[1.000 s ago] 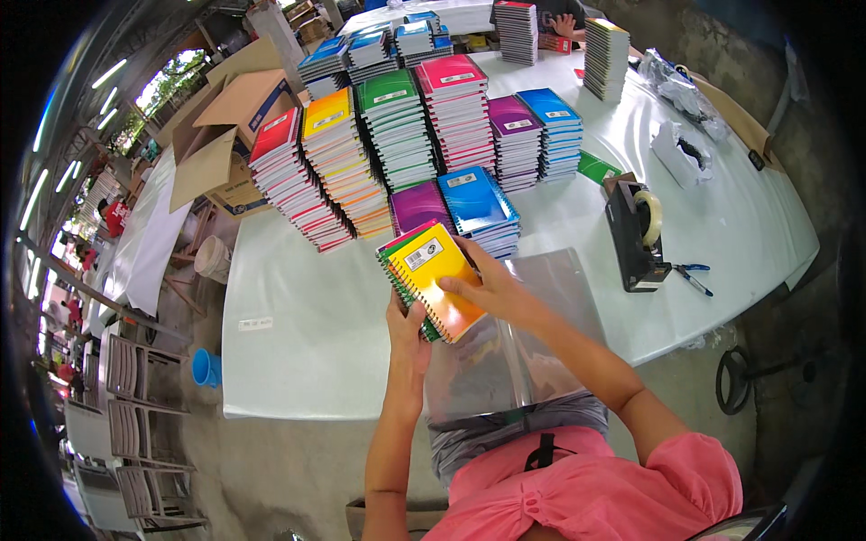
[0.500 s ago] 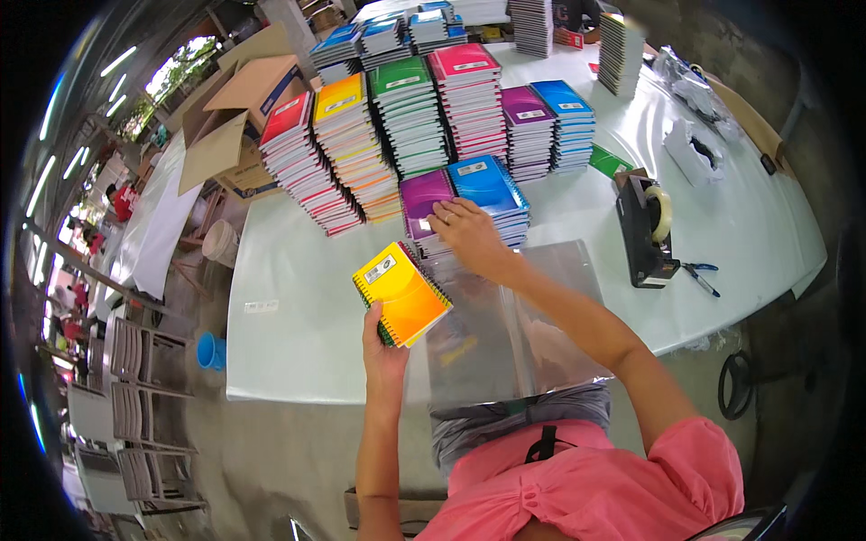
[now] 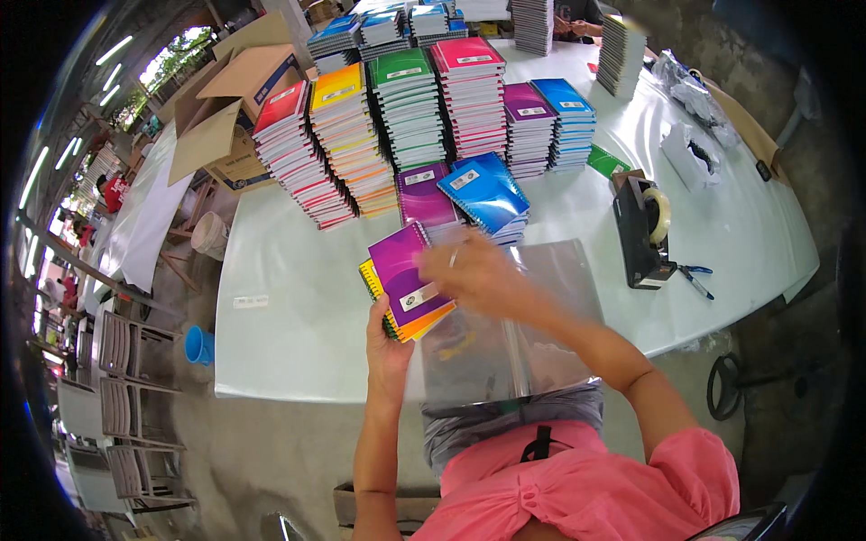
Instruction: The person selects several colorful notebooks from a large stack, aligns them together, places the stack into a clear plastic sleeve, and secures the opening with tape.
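Small spiral-bound notebooks are in my left hand [image 3: 388,347], its thumb on their lower left edge. On top lies a purple notebook [image 3: 397,261], tilted, with a yellow notebook [image 3: 367,273] showing beneath it. My right hand [image 3: 474,275] is smeared by motion at the purple notebook's right side; whether its fingers grip it cannot be made out. Just beyond stand a short purple notebook stack [image 3: 424,191] and a short blue notebook stack [image 3: 492,194], whose top notebook sits askew. A clear plastic sheet [image 3: 550,316] lies under my right forearm.
Tall notebook stacks stand behind, among them a red stack [image 3: 293,153], a yellow stack [image 3: 347,135] and a green stack [image 3: 406,108]. A black tape dispenser [image 3: 639,239] and blue-handled pliers [image 3: 696,281] are at right. An open cardboard box [image 3: 234,149] is at far left.
A purple notebook has come from the short stack onto the yellow one in my left hand. My right hand has moved back toward me. The top blue notebook has turned askew.
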{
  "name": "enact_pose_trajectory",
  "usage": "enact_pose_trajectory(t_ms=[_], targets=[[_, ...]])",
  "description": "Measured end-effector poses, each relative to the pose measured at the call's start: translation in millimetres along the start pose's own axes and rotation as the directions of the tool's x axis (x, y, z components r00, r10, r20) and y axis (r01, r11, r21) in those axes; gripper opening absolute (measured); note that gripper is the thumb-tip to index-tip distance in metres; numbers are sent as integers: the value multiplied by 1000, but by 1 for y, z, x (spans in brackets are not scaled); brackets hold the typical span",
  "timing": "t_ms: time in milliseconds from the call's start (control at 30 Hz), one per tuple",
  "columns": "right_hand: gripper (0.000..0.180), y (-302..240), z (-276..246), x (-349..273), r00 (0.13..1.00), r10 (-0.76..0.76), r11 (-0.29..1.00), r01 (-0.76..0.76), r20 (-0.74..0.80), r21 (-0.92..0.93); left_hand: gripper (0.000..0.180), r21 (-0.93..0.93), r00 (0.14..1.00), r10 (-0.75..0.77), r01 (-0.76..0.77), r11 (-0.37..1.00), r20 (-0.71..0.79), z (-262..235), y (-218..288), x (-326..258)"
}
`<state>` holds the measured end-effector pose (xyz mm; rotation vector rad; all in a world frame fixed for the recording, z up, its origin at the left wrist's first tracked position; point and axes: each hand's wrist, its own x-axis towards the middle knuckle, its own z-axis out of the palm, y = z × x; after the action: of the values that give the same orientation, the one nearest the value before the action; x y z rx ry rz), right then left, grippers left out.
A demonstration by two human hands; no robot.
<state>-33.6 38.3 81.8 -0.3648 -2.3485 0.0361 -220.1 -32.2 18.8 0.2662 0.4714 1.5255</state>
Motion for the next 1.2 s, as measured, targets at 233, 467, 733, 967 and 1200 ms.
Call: enact_pose_trajectory(t_ms=[233, 467, 733, 967, 1200], targets=[[48, 87, -22, -31, 928, 369, 800, -291, 47, -525, 47, 40, 997, 57, -54, 998, -60, -3, -3, -8], [48, -12, -66, -1, 897, 442, 882, -429, 25, -198, 57, 197, 998, 63, -66, 978, 20, 11, -27, -23], [33, 47, -97, 17, 914, 314, 950, -302, 257, -83, 56, 24, 998, -57, 57, 998, -14, 6, -58, -11], [42, 296, -148, -3, 379, 745, 139, -893, -549, -428, 59, 26, 996, -83, 82, 996, 29, 13, -70, 8], [53, 328, -199, -27, 331, 801, 274, -944, -499, -185, 56, 72, 994, -106, 104, 992, 28, 17, -90, 18]])
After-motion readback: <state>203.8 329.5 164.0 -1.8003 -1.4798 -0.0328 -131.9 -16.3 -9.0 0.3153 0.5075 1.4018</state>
